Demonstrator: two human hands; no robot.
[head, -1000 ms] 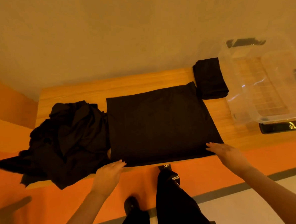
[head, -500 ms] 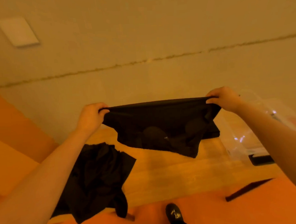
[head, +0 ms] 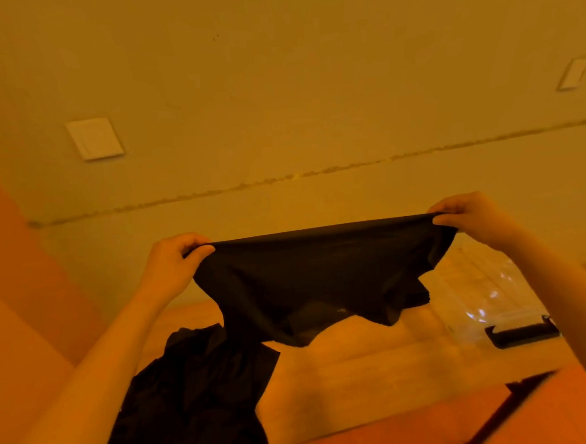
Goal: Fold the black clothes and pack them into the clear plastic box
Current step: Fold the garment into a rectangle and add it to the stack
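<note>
Both arms reach forward, raised; the left hand (head: 174,260) and right hand (head: 470,219) each pinch the black garment (head: 322,275) with curled fingers.

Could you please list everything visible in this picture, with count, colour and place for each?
black garment held up: one, black, stretched in the air between both hands above the table
heap of unfolded black clothes: one heap, black, on the left part of the table
folded black cloth: one, black, far side of the table, mostly hidden behind the held garment
clear plastic box: one, transparent, right end of the table
light wooden table: one, light wood, below the hands
wall plates: two, pale, on the wall, upper left and upper right
left hand: one, fingers pinch the garment's left corner
right hand: one, fingers pinch the garment's right corner
</note>
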